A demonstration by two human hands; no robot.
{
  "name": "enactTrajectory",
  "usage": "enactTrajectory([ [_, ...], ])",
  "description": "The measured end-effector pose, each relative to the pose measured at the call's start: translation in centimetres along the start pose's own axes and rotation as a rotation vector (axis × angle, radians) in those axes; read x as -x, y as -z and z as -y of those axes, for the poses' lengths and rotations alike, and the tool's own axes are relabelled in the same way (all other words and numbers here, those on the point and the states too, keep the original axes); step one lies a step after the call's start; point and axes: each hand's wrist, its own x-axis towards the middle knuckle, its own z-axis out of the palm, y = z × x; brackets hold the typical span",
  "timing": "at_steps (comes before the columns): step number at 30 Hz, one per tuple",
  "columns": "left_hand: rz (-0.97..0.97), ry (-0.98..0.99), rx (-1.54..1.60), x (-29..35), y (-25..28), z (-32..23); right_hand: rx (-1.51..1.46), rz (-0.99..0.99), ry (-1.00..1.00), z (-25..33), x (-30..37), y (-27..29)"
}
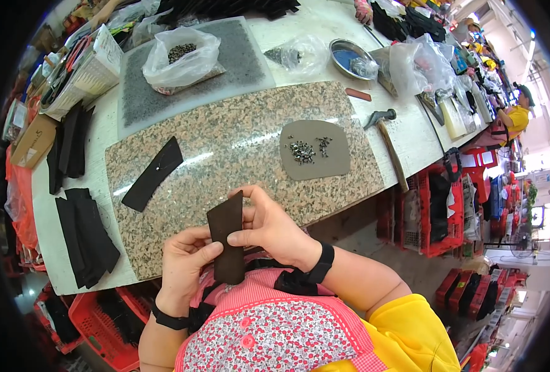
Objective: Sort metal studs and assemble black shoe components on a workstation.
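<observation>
Close to my body, both hands hold one dark brown-black strip with a slanted upper end; it looks like leather or stiff fabric. My left hand pinches its left edge between thumb and fingers. My right hand grips the right edge, thumb on the front and fingers behind. Beyond them, a similar black strip lies on the speckled granite slab, with a tiny shiny piece on it. A grey-brown pad on the slab's right bears small metal pieces, perhaps rivets, in two clusters.
A hammer lies right of the slab, near a reddish bar. Black strips are stacked at left. Behind stand an open plastic bag of small parts, a metal bowl and a white basket. Red crates sit below the table.
</observation>
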Motion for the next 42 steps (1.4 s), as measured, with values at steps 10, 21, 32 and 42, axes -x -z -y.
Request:
enactTrajectory([
  [10, -0.117, -0.383, -0.667, 1.3, -1.4, -3.4, 0.778, -0.142, 0.2, 2.7, 2.7, 2.1],
  [21, 0.067, -0.887, -1.751, 0.5, 1.4, 2.2, 1.542, -0.656, 0.627, 3.9, 2.6, 11.4],
  [32, -0.019, -0.714, -1.729, 1.6, 2.6, 4.1, 1.372, -0.863, 0.619, 5.1, 3.6, 13.8],
  [42, -0.033, -0.708, -1.762, 1.3, 2.6, 4.3, 1.553, -0.767, 0.678, 5.9, 1.5, 13.8],
])
